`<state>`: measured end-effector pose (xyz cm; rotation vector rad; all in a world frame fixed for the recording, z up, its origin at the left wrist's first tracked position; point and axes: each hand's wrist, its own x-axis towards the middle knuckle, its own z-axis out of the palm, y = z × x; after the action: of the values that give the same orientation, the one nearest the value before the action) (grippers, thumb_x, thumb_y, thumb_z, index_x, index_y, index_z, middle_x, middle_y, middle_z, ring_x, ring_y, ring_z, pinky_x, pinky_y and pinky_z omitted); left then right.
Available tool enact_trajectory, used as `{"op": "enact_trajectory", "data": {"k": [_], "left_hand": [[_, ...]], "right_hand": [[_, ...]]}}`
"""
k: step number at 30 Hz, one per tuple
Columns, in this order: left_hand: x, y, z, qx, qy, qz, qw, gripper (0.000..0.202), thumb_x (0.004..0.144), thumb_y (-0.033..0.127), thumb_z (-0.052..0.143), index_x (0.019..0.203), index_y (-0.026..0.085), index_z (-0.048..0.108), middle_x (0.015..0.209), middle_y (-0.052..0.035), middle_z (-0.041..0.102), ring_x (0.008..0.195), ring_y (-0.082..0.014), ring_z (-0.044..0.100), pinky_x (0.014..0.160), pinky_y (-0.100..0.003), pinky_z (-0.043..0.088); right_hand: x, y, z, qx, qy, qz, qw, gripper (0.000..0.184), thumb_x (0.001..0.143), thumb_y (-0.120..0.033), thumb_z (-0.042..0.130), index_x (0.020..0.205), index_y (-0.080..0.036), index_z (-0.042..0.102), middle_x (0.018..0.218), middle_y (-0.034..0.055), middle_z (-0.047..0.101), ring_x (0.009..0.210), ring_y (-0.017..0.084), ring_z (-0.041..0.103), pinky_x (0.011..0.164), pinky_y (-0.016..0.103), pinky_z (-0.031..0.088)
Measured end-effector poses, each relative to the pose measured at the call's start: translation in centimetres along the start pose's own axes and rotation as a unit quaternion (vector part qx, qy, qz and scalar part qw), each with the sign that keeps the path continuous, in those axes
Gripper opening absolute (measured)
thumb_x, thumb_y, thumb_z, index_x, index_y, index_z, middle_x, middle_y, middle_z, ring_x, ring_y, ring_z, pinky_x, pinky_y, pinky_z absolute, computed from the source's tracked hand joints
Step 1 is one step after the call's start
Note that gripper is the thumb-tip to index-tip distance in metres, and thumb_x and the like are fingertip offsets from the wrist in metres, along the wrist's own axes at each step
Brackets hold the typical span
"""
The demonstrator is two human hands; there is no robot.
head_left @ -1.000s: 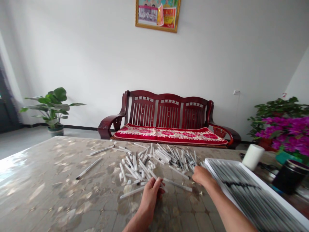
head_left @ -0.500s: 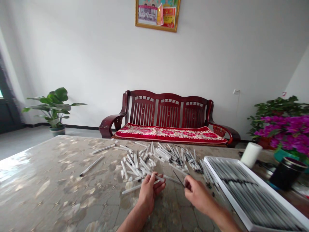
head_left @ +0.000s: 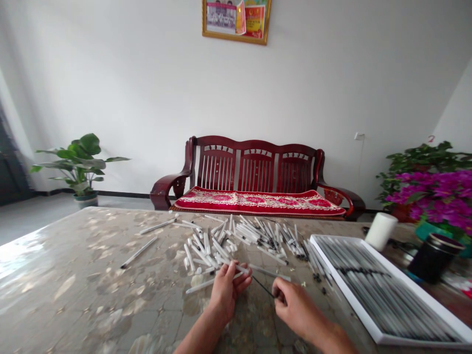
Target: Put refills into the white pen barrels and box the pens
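Note:
My left hand (head_left: pixel 225 291) is closed around a whitish pen barrel (head_left: pixel 242 269), whose end sticks out past the fingers. In my right hand (head_left: pixel 295 301) a thin dark pen refill (head_left: pixel 262 285) is pinched, its tip close to the barrel's end. Whether the two touch cannot be made out. Beyond both hands lies a loose heap of pen parts (head_left: pixel 254 233), mostly translucent white tubes, some with dark ends. Another white tube (head_left: pixel 199 286) lies just left of my left hand.
A white box (head_left: pixel 357 305) packed with pens stands on the right of the patterned table (head_left: pixel 92 285). Behind it are a white cylinder (head_left: pixel 382 232), a black container (head_left: pixel 435 258) and purple flowers (head_left: pixel 438 194). Two pens lie apart at left, including one pen (head_left: pixel 138 252). A wooden bench (head_left: pixel 256 167) stands beyond.
My right hand has moved left and slightly down, bringing the refill's tip to the pen barrel. My left hand has stayed almost in place. The view has shifted slightly.

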<state>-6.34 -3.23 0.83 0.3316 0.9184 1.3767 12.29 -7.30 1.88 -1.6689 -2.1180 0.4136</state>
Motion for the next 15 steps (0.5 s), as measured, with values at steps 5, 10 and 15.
{"op": "enact_trajectory", "data": {"k": [5, 10, 15], "left_hand": [[-0.1, -0.3, 0.1, 0.043, -0.018, 0.0, 0.999, 0.009, 0.089, 0.021, 0.061, 0.084, 0.018, 0.054, 0.076, -0.0061, 0.074, 0.059, -0.0163, 0.073, 0.055, -0.026, 0.06], [-0.6, -0.6, 0.1, 0.062, -0.07, -0.028, 0.995, 0.013, 0.084, 0.022, 0.069, 0.078, 0.015, 0.061, 0.075, -0.0059, 0.074, 0.058, -0.0129, 0.07, 0.056, -0.023, 0.059], [-1.3, -0.8, 0.5, -0.012, -0.091, -0.071, 0.993, 0.01, 0.085, 0.01, 0.066, 0.075, 0.012, 0.064, 0.064, -0.0016, 0.068, 0.054, -0.0094, 0.068, 0.059, -0.018, 0.059]], "right_hand": [[0.1, -0.1, -0.8, -0.001, 0.02, -0.021, 1.0, 0.026, 0.074, -0.006, 0.051, 0.083, -0.023, 0.068, 0.081, 0.0002, 0.071, 0.075, 0.015, 0.065, 0.067, 0.022, 0.04], [0.9, -0.8, -1.1, 0.108, 0.06, -0.035, 0.992, 0.018, 0.079, -0.014, 0.056, 0.083, -0.022, 0.071, 0.085, 0.002, 0.073, 0.082, 0.017, 0.066, 0.074, 0.024, 0.044], [2.6, -1.7, 0.1, 0.255, 0.085, -0.019, 0.963, 0.01, 0.08, -0.03, 0.065, 0.078, -0.021, 0.069, 0.075, 0.0004, 0.071, 0.071, 0.016, 0.063, 0.065, 0.023, 0.044]]}}
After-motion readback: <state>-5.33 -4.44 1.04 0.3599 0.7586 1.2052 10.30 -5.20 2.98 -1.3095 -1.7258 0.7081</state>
